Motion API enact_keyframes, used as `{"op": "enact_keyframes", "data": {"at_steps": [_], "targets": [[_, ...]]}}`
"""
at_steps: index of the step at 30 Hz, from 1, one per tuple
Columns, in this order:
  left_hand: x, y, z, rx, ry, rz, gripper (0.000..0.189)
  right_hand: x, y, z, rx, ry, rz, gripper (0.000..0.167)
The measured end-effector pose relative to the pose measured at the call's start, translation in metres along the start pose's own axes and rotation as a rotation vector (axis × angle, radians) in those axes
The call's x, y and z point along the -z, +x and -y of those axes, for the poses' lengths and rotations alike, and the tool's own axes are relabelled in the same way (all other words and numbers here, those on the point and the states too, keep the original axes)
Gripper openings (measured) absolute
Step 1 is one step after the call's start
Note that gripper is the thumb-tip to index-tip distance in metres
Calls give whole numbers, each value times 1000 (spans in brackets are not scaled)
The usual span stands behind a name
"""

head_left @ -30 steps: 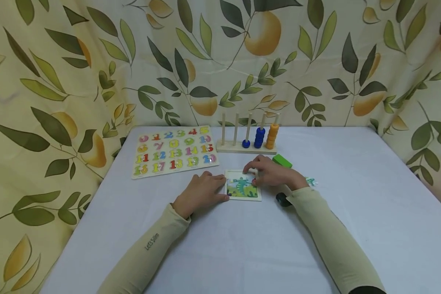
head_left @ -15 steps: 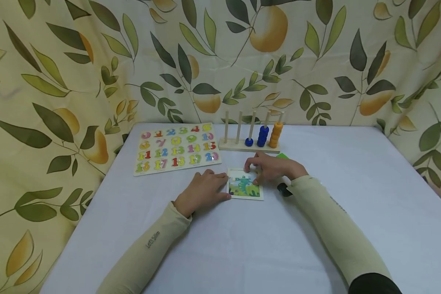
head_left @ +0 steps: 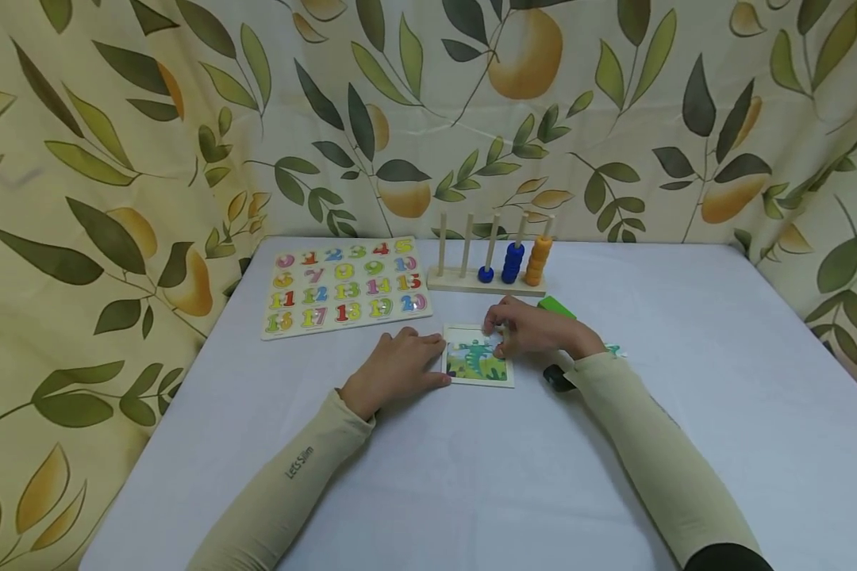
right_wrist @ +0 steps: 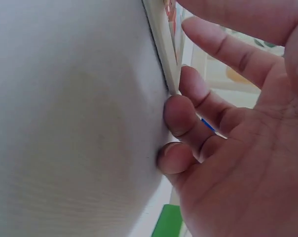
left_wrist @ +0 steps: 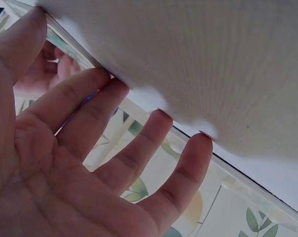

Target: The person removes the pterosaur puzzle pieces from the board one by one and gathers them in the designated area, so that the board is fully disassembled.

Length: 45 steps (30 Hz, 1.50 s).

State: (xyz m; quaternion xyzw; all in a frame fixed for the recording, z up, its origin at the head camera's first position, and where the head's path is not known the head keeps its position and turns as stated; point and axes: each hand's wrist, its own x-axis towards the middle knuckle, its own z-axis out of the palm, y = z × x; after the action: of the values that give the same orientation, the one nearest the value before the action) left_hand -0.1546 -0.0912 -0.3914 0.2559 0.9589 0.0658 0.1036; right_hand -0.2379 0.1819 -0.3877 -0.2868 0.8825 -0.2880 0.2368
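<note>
A small picture puzzle with a dinosaur scene lies in a pale frame on the white table. At its left edge rests my left hand, fingers extended; in the left wrist view the fingertips touch the tabletop and the board's edge. My right hand bends over the upper right corner, thumb and forefinger curled toward each other. They appear to pinch a puzzle piece, mostly hidden by the fingers. Seen from the right wrist, a thin edge tilts against the frame, and the other fingertips touch the table beside it.
Behind the left hand lies a number board. A wooden peg stand with blue and orange beads stands at the back. Near the right hand are a green block, a black object and a partly hidden printed piece.
The right hand's thumb and forefinger have drawn closer together and shifted slightly right over the puzzle corner. The left hand stays at the left edge. The head view has tilted a little.
</note>
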Motion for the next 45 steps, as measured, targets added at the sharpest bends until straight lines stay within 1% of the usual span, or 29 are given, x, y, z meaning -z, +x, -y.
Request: {"op": "enact_keyframes", "data": {"at_steps": [5,11,14,20,23,29,33,39,41,45], "targets": [[0,0,0,-1,4,1,68,-2,-2,-5,29,3,-7,39],[-1,-1,1,-8,4,-6,67,3,-1,0,43,-11,28,38],[-1,-1,2,-12,8,-9,66,5,0,2,32,-13,43,37],[0,0,2,-26,25,-38,62,5,1,4,5,-4,32,37],[0,0,2,-33,19,-31,63,3,0,3,6,8,30,37],[0,0,1,-35,35,-41,61,0,0,-1,49,35,-6,37],[-1,0,1,-37,38,-39,62,-3,0,-5,40,51,-35,34],[-3,1,2,-41,39,-43,64,-5,1,-7,26,67,-65,23],[-4,1,2,-40,31,-43,64,-5,1,-7,19,70,-80,25],[-4,0,3,-35,25,-45,65,-4,0,-6,4,68,-102,36]]}}
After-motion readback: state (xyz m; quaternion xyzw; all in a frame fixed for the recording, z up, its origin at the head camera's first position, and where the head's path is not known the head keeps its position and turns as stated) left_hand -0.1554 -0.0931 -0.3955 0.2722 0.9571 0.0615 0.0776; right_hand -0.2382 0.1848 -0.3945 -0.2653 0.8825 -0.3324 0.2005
